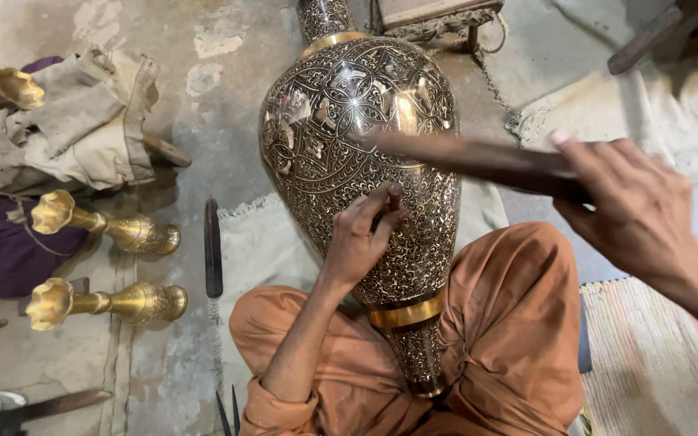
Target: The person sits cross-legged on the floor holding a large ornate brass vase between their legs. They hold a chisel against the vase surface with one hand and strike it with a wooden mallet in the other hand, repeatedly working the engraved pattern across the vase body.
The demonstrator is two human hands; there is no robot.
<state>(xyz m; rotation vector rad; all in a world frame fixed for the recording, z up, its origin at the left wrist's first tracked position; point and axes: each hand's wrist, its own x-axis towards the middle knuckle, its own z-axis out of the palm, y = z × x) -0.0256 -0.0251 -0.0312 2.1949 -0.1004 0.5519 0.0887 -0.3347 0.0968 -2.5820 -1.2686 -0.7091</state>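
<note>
Two small brass vases (111, 230) lay on the floor left of a large engraved vase (365, 161), which rested across the person's lap. The left hand (361, 238), fingers pinching a thin chisel (393, 198), pressed against the large vase; the right hand (636, 206) gripped a blurred wooden mallet (478, 157).

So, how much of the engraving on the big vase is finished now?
The large vase already carries dense pattern over its visible body. The left hand holds a small chisel against the lower body, while the right hand swings a blurred wooden mallet. How much remains on its hidden side cannot be told.
</note>
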